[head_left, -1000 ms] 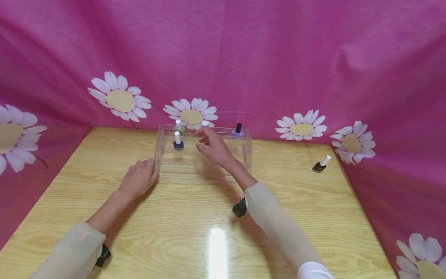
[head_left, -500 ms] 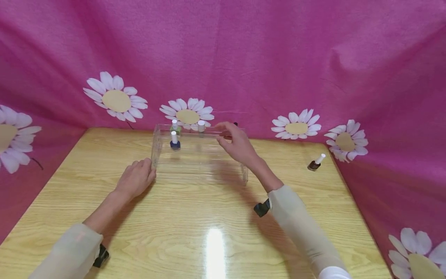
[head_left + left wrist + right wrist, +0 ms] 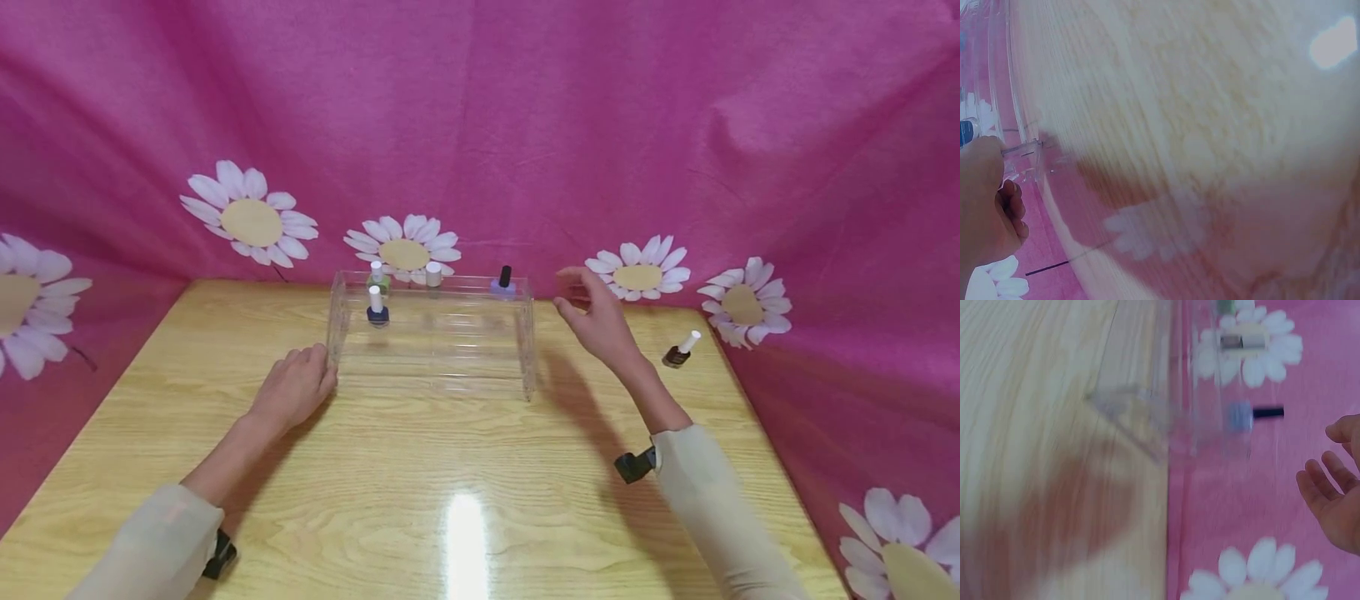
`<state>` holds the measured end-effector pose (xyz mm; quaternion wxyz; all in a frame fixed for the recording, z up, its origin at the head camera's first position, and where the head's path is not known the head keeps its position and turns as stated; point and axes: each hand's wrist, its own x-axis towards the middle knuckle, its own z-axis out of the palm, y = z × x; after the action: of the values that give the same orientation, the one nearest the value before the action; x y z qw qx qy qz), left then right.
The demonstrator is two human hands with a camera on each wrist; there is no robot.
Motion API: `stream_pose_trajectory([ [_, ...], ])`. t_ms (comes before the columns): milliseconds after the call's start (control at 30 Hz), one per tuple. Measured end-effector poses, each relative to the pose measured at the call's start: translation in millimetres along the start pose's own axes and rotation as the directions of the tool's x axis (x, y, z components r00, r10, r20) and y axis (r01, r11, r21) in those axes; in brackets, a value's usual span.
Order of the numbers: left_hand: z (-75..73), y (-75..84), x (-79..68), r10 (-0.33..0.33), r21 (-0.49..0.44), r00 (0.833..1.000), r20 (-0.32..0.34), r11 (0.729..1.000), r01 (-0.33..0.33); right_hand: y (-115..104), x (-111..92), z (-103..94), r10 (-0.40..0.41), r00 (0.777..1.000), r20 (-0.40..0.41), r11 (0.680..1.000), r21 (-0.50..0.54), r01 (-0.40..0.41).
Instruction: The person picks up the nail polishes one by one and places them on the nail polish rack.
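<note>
A clear acrylic tiered rack (image 3: 527,358) stands toward the back of the wooden table. My left hand (image 3: 294,385) grips its left side panel, and in the left wrist view the fingers curl at the panel's edge. My right hand (image 3: 600,323) is in the air just right of the rack, fingers spread loosely, holding nothing. On the top tier stand a green nail polish bottle (image 3: 379,283), a white-capped bottle (image 3: 433,275) and a lilac bottle with a black cap (image 3: 503,287). One tier lower, at the left, is a navy nail polish bottle (image 3: 378,315).
A dark nail polish bottle (image 3: 677,357) with a white cap stands near the table's right edge, beyond my right hand. Pink cloth (image 3: 525,125) printed with white daisies hangs behind the table (image 3: 375,483) and at both sides.
My right hand has moved right, from the rack's middle past the lilac bottle to beside the rack. My left hand has stayed at the rack's left side.
</note>
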<state>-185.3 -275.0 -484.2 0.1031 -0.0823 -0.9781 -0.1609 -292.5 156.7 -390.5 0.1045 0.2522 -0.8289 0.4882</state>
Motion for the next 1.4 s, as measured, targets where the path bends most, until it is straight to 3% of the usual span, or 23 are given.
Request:
stream_pose_trajectory([
  [400, 0.2, -1.2, -3.7, -0.023, -0.004, 1.000, 0.014, 1.000, 0.023, 36, -34, -51.6, 0.088, 0.991, -0.103, 0.991, -0.091, -0.098],
  [600, 2.7, -2.1, -5.8, -0.017, -0.006, 1.000, 0.009, 1.000, 0.017, 51, -44, -70.1, 0.137, 0.972, -0.193, 0.973, -0.156, -0.168],
  [800, 1.1, -1.9, -5.0, -0.002, -0.005, 1.000, 0.000, 1.000, 0.002, 65, -53, -86.9, 0.211, 0.922, -0.326, 0.964, -0.085, -0.251],
  [1033, -0.8, -1.4, -4.2, -0.003, -0.002, 1.000, 0.010, 1.000, 0.003, 76, -63, -94.2, 0.266, 0.888, -0.376, 0.944, -0.084, -0.318],
  [1267, -0.8, 0.3, -1.2, 0.004, -0.009, 1.000, 0.003, 1.000, -0.004, 96, -71, -96.0, 0.438, 0.774, -0.458, 0.887, 0.080, -0.455],
  [1400, -1.3, 1.0, -0.8, -0.004, -0.013, 1.000, 0.013, 1.000, 0.004, 103, -72, -96.8, 0.464, 0.742, -0.484, 0.867, 0.078, -0.492],
])
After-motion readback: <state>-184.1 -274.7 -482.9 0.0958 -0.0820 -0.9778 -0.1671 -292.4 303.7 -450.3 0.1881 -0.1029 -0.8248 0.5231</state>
